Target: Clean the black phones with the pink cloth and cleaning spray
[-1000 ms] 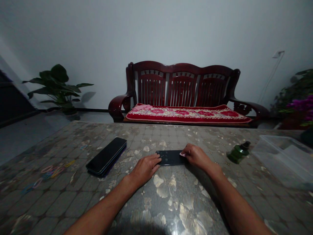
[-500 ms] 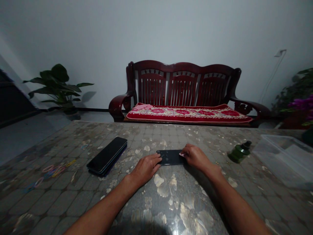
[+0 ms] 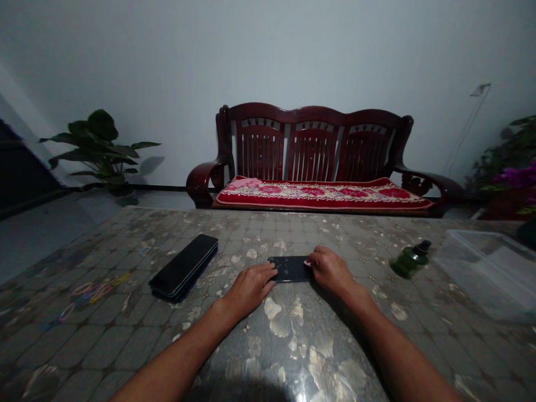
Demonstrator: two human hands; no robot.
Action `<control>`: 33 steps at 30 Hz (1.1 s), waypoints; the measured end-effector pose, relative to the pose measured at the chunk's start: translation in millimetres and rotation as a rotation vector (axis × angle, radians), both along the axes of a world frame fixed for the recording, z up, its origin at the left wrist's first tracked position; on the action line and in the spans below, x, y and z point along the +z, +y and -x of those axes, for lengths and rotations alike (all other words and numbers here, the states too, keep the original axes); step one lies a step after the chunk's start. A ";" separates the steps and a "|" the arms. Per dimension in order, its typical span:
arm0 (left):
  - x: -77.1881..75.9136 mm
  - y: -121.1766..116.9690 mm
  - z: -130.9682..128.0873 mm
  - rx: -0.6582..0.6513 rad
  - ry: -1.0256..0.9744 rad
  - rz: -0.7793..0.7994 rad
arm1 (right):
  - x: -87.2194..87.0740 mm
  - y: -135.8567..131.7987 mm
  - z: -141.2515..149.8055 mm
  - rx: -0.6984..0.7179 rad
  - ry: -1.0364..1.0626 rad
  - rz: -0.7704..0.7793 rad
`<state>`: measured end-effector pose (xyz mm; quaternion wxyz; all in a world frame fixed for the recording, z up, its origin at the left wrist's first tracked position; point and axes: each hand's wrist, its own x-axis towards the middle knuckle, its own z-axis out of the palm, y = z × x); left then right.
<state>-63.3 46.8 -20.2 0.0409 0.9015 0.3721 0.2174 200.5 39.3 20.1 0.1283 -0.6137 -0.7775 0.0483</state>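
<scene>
A dark smartphone (image 3: pixel 291 269) lies flat on the table, long side across, with small droplet-like spots on its left part. My left hand (image 3: pixel 250 285) holds the phone's left end, fingertips on its edge. At the other end, my right hand (image 3: pixel 330 271) is closed in a pinch on a small pinkish-white cloth (image 3: pixel 308 263), pressed against the phone's surface. Most of the cloth is hidden by the fingers. To the left lies a stack of phones (image 3: pixel 184 267), the top one black and face up.
Coloured rubber bands (image 3: pixel 94 291) lie at the left of the patterned table (image 3: pixel 167 346). On the right stand a green spray bottle (image 3: pixel 411 261) and a clear plastic box (image 3: pixel 473 268). Behind the table is a wooden bench (image 3: pixel 314 145) with a red cushion (image 3: pixel 326 192).
My right hand has slid slightly left along the phone with the cloth. My left hand and the phone have stayed in place.
</scene>
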 end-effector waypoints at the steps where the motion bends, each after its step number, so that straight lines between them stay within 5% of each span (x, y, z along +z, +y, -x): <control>1: 0.0 -0.1 -0.1 0.001 -0.001 0.004 | -0.8 -0.7 1.8 0.000 -0.003 -0.009; 8: -2.0 0.5 1.2 -0.008 -0.035 0.019 | -2.5 -7.3 14.6 0.144 0.022 -0.008; 15: -0.2 1.8 -0.2 -0.001 -0.023 0.036 | -10.3 -1.6 6.2 0.029 0.008 -0.090; 22: 4.5 1.6 -2.3 0.007 -0.020 0.026 | -13.0 -8.7 19.3 0.237 0.033 -0.083; 29: 5.6 1.4 -2.6 0.009 -0.023 0.028 | -8.7 -0.4 10.6 -0.018 0.003 -0.070; 33: 7.8 1.2 -4.1 0.021 -0.016 0.023 | -11.6 -3.2 18.0 0.086 0.006 -0.072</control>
